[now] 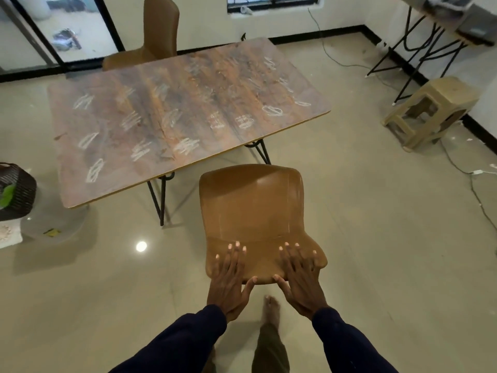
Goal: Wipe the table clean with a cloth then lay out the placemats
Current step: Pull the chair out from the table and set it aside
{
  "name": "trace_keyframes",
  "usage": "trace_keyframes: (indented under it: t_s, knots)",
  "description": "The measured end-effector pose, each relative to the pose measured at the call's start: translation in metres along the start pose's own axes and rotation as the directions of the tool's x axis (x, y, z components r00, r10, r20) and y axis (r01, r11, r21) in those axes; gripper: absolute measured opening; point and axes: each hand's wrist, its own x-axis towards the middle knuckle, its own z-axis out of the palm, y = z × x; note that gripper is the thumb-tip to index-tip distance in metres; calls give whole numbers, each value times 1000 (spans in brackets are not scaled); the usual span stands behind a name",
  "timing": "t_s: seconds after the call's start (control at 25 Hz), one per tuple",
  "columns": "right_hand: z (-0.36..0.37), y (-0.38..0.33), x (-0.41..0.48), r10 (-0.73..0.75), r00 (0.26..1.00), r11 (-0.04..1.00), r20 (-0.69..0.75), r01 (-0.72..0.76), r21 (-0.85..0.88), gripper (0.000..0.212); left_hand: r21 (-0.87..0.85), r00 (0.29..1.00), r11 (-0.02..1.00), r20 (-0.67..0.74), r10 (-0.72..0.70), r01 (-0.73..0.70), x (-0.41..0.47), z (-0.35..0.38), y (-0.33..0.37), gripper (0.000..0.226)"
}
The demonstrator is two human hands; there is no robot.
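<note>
While both hands rest on the top edge of the chair (252, 211), wiping has not begun: the surface (174, 114) carries pale scribble marks all over, and no cloth or placemats lie on it. The left hand (231, 275) and right hand (298, 275) lie spread, fingers flat over the chair back and thumbs hooked under its edge, a loose grip on the chair and nothing else. I judge this to be a preparatory step, shifting the chair clear of the near edge.

The surface sits at twelve o'clock from the hands, near but apart from the chair. Its long axis runs from about eight o'clock to two o'clock, its near corner pointing toward seven. A second chair (158, 30) stands at its far side, around eleven.

Next, the chair needs setting aside and a cloth fetching. A dark basket (16, 192) at nine o'clock holds something green, possibly the cloth or mats, though it is too cut off to tell.
</note>
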Motion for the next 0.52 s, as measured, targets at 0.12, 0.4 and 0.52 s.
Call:
trace_keyframes:
  t_s: [0.12, 0.4, 0.52]
  knots:
    - [-15, 39, 33, -122, 991, 992, 56, 123, -18, 74, -33, 989, 988, -1, -151, 151, 14, 9, 30, 75]
    - [-44, 124, 109, -332, 924, 932, 188, 352, -88, 76, -75, 929, 931, -74, -362, 357, 62, 29, 113, 71]
    - [-48, 153, 123, -388, 892, 904, 233, 417, -92, 76, -67, 908, 912, -84, -410, 406, 78, 38, 136, 71]
